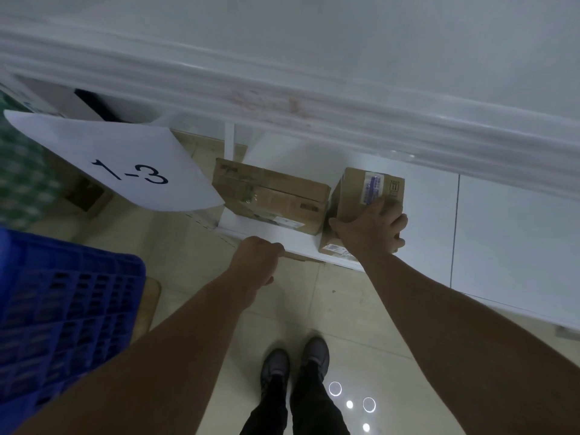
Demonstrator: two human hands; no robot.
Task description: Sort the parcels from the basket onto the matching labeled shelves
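Observation:
A brown cardboard parcel point(357, 196) with a white label stands on the low white shelf point(423, 215). My right hand point(373, 229) grips its near top corner, thumb on the left face and fingers over the right edge. A flatter brown parcel point(270, 196) lies to its left on the same shelf. My left hand point(255, 260) is curled at the shelf's front edge point(295, 244), and its fingers seem to hook over that edge. A paper sign reading "1-3" point(125, 166) hangs from the shelf above. The blue plastic basket point(62, 309) stands at the lower left.
A higher white shelf board point(282, 89) with a rounded front rim crosses the top of the view. Dark boxes point(91, 105) sit behind the sign. Beige floor tiles point(345, 309) and my two dark shoes point(295, 362) lie below. A green patterned thing point(18, 171) is at the far left.

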